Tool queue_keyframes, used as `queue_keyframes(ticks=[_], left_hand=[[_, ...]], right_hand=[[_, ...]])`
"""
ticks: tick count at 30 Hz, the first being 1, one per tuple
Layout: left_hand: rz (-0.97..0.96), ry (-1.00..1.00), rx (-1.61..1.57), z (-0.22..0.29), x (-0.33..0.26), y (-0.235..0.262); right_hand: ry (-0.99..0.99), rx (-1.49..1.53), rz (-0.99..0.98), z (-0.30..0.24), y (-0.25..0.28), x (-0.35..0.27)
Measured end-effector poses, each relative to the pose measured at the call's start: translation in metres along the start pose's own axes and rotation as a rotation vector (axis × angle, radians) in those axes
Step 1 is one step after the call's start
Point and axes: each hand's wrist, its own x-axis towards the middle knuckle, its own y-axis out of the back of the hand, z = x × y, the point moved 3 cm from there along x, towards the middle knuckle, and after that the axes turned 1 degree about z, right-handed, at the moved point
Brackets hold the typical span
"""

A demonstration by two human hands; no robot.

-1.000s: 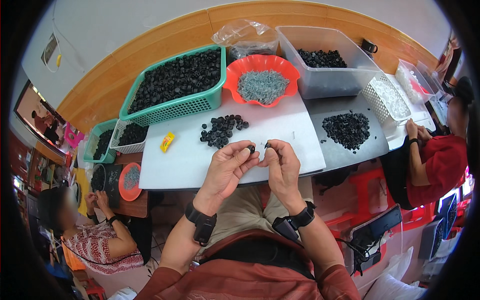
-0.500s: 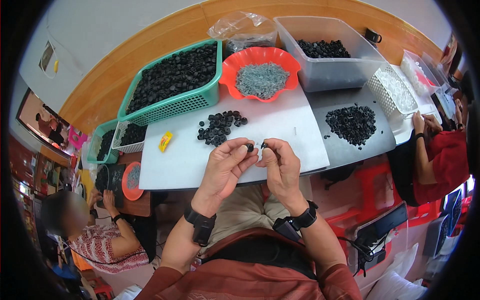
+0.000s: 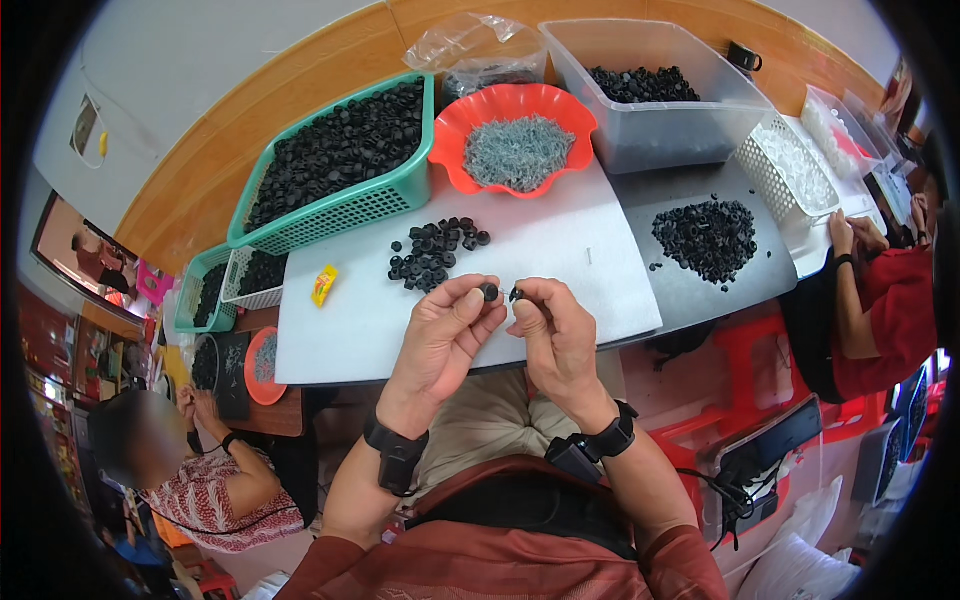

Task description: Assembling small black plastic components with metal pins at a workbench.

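Note:
Between thumb and fingers my left hand pinches a round black plastic cap. My right hand, closed just beside it, holds a smaller black piece with a thin pin-like part pointing toward the cap. The two pieces nearly meet; whether they touch I cannot tell. Both hands hover above the front edge of a white foam sheet. Just beyond the left hand lies a loose pile of black caps. A single thin metal pin rests on the sheet to the right.
A green basket of black caps, a red scalloped bowl of metal pins and a clear bin line the back. Small black parts lie on a dark board. A yellow packet sits left. Co-workers sit on both sides.
Both hands have shifted slightly left, and the cap and the small piece have come closer together. The co-worker at left has raised their hands.

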Motion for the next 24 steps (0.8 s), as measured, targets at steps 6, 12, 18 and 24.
queue_keyframes(ticks=[6,12,18,24], left_hand=[[-0.015,-0.001,0.010,-0.001,0.001,0.001],[-0.012,-0.004,0.030,-0.001,0.001,-0.003],[-0.002,-0.003,0.052,-0.003,0.001,0.000],[-0.006,-0.019,0.089,-0.004,0.001,0.000]], right_hand=[[0.017,-0.034,-0.004,0.002,0.000,-0.001],[0.049,-0.050,-0.028,-0.004,-0.001,0.002],[0.093,-0.107,-0.046,-0.010,-0.001,0.004],[0.133,-0.150,-0.034,-0.010,-0.002,0.006]])
